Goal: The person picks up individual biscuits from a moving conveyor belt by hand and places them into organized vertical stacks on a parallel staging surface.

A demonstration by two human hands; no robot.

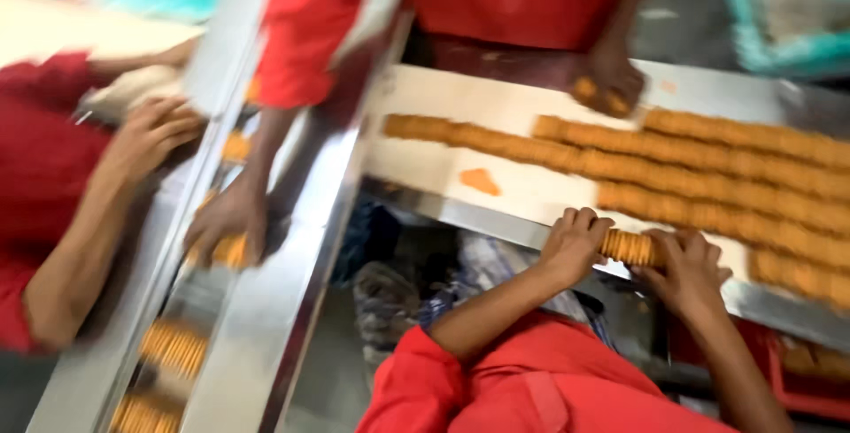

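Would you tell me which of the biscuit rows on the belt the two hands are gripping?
The nearest row, at the belt's near edge: the left hand and right hand clasp a short stack from both ends. The farther rows lie untouched by them.

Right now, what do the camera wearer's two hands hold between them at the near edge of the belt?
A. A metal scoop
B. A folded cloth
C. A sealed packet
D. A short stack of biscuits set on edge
D: the left hand and the right hand press from either side on a short stack of biscuits standing on edge at the belt rim.
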